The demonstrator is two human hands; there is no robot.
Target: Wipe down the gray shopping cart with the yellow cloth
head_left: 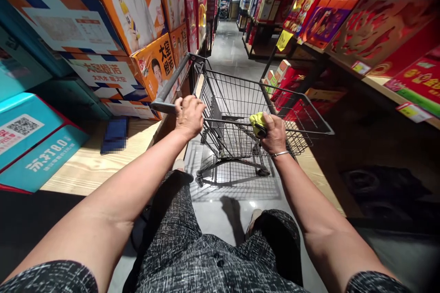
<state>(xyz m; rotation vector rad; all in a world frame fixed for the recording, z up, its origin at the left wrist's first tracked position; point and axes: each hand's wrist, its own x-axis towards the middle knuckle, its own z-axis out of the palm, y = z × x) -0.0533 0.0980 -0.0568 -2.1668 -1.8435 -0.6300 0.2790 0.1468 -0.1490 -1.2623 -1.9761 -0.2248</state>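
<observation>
A black wire shopping cart [233, 96] stands in front of me on the shiny floor, turned askew in the aisle. My left hand [189, 115] is wrapped over the cart's frame at the near left, beside the end of its grey handle. Bunched in my right hand [273, 133] is a yellow-green cloth [258, 123] with a dark part at its lower edge. That hand is closed at the near rim of the basket; whether it also touches the rim I cannot tell. A silver bracelet [280, 153] circles the right wrist.
Orange drink cartons [154, 66] and a teal box [41, 146] are stacked on a wooden ledge [79, 169] at left, near a dark blue item [115, 135]. Red gift boxes [419, 78] line the right shelf. The aisle floor [228, 41] runs ahead between shelves.
</observation>
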